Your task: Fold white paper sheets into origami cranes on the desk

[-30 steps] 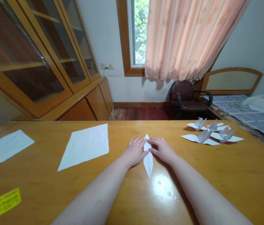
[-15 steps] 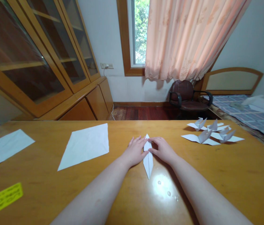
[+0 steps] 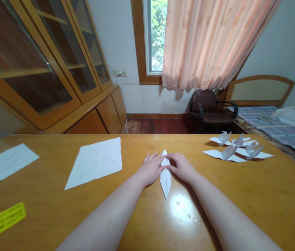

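- Folded paper point(image 3: 165, 183) lies on table point(image 3: 241, 205), nr ctr.
- L hand point(image 3: 151, 169): flat, gripping nothing, on paper's left side; if it slips, I reckon crease skews.
- R hand point(image 3: 182, 168): half-curled, thumb + finger on paper, can't tell re pinch; tugging prob tears it.

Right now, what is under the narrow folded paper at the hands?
The wooden table shows around the folded paper, which the left hand and right hand touch. The surface directly beneath is covered by the paper and cannot be seen.
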Action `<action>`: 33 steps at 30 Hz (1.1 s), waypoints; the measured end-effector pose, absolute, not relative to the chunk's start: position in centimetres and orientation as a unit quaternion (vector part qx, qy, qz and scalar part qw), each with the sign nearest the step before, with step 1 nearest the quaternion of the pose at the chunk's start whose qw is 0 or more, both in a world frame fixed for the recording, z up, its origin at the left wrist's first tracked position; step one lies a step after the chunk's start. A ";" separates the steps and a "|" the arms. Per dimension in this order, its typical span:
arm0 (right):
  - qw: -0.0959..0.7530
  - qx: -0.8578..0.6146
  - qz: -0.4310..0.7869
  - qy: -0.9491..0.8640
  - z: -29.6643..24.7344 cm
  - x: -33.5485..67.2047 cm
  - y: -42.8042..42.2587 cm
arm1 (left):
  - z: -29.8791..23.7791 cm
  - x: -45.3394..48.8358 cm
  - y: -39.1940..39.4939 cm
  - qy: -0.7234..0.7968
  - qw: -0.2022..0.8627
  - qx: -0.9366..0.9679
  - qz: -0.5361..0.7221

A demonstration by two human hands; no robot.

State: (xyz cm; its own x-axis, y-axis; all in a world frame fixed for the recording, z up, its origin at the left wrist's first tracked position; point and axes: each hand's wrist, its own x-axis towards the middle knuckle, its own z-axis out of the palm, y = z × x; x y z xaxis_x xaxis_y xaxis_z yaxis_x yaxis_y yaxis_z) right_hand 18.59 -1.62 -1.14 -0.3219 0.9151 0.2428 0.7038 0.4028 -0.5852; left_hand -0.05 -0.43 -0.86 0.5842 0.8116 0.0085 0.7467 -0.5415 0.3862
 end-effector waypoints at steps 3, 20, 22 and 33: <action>0.274 -0.513 0.191 -0.791 -1.0 18.5 -1.6 | -0.9 0.0 -0.4 0.445 0.171 0.874 0.094; 0.266 -0.518 0.189 -0.791 -1.5 18.7 -1.5 | -0.9 0.1 -0.5 0.452 0.164 0.871 0.097; 0.266 -0.517 0.191 -0.791 -1.5 18.7 -1.5 | -0.9 0.1 -0.5 0.454 0.164 0.870 0.095; 0.270 -0.516 0.183 -0.792 -1.5 18.7 -1.5 | -1.0 0.1 -0.5 0.452 0.160 0.872 0.102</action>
